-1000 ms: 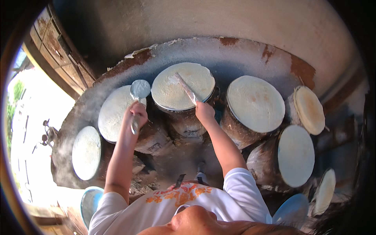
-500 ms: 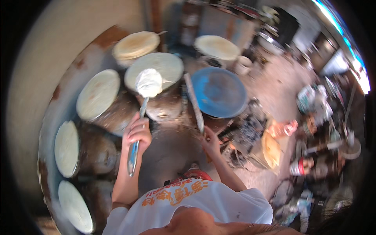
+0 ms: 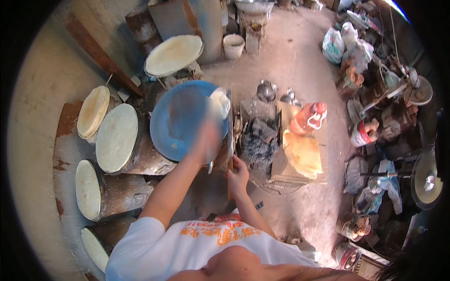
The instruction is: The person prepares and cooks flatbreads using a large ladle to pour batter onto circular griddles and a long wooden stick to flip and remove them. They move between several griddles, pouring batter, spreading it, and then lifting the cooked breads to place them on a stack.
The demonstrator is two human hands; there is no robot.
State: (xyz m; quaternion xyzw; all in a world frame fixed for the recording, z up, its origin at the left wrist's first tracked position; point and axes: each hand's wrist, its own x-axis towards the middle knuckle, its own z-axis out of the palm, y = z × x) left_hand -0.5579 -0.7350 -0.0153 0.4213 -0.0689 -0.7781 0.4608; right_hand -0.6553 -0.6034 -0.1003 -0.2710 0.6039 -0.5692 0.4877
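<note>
My left hand is closed around a metal ladle, smeared by motion over the right part of a round blue griddle. White batter fills the ladle's head beside the griddle's right rim. Below my fist the end of the ladle's handle shows. In my right hand, the fingers grip the lower end of a long flat spatula, held upright along the griddle's right side. The griddle's surface is dark blue in the middle, with no flatbread on it.
Thin pale flatbread rounds cover several drum stoves on the left. Another flatbread lies beyond the griddle. To the right are dark charcoal, a cardboard sheet with folded golden flatbread, and an orange plastic jug. Clutter lines the far right.
My view has turned to the right, so the stoves stand further left. The ladle has gone from over a pale flatbread to the blue griddle's right side, close to the spatula.
</note>
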